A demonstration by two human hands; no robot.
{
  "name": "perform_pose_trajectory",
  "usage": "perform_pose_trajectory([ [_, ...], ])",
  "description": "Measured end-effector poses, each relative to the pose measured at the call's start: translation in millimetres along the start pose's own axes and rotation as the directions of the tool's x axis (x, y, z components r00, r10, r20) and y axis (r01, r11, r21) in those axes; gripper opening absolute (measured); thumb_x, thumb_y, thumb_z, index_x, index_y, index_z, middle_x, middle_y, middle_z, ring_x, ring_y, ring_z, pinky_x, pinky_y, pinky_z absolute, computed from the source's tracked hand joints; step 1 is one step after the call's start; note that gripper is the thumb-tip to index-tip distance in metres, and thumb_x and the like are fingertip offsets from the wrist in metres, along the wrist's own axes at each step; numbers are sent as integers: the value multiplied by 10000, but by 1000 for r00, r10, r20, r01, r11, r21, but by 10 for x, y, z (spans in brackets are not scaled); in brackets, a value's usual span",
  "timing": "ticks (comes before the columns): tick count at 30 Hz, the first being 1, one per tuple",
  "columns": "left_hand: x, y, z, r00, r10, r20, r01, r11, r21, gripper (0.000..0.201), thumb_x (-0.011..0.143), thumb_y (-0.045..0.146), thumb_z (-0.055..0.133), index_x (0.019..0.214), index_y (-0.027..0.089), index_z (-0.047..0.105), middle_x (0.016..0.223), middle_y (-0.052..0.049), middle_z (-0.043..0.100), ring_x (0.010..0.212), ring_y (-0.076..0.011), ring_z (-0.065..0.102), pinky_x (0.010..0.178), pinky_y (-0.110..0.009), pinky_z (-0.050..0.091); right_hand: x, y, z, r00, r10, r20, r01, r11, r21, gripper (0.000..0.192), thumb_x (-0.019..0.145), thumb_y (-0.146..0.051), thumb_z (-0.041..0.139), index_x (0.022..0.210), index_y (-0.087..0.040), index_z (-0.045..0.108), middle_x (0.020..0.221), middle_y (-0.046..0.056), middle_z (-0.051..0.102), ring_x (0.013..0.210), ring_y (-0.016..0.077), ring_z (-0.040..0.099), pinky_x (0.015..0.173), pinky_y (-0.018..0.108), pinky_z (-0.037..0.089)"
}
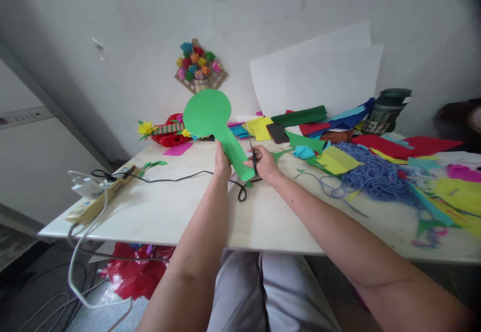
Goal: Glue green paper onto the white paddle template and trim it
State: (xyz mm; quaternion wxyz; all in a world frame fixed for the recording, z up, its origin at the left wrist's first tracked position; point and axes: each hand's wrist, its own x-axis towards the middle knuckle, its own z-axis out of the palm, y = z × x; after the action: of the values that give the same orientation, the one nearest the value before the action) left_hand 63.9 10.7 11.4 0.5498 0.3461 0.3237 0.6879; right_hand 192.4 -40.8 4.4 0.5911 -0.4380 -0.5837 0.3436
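A green paper cutout (208,113), a round head with a long straight strip, is held up over the table. My left hand (222,162) grips the strip from its left edge, near the middle. In my right hand (263,162) is a pair of scissors (253,155), its blades pointing up and away from me beside the strip's right edge. Fingertips of that hand also come close to the strip's lower end; whether they touch it I cannot tell. Green scraps (278,154) lie on the table just beyond my right hand.
A power strip (101,196) with a white charger sits at the table's left edge. A black cable (176,179) crosses the white table (158,216). Blue yarn (376,174), coloured paper (340,160), a phone (278,133) and a dark jar (387,111) stand or lie to the right.
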Motion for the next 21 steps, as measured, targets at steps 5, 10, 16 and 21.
perform_pose_trajectory([
  [5,-28,33,-8,998,-32,62,31,999,16,415,786,529,495,965,170,599,815,-54,670,743,-170,639,644,-255,501,33,56,-37,1000,2,-26,-2,1000,3,436,484,-361,701,850,-215,514,604,-61,547,589,131,551,584,272,455],
  [10,-101,58,-32,953,-46,300,-38,962,269,350,706,459,631,874,154,595,657,-25,644,529,-126,590,473,-201,457,35,-18,-102,997,59,-47,-56,996,76,465,444,-335,720,833,-198,504,594,-63,550,567,116,538,566,262,442],
  [16,-146,35,-57,904,-58,424,-127,910,394,328,672,454,667,737,149,565,451,2,554,334,-99,470,334,-188,349,35,-45,-144,995,90,-47,-83,988,133,491,415,-322,738,824,-189,501,565,-79,537,541,97,512,558,247,429],
  [21,-129,68,-57,924,-123,361,-39,911,411,429,724,554,556,773,131,606,547,-56,611,427,-151,554,419,-243,427,29,-54,-143,994,101,-29,-95,982,162,513,399,-313,754,825,-186,498,565,-81,532,538,89,498,554,238,420],
])
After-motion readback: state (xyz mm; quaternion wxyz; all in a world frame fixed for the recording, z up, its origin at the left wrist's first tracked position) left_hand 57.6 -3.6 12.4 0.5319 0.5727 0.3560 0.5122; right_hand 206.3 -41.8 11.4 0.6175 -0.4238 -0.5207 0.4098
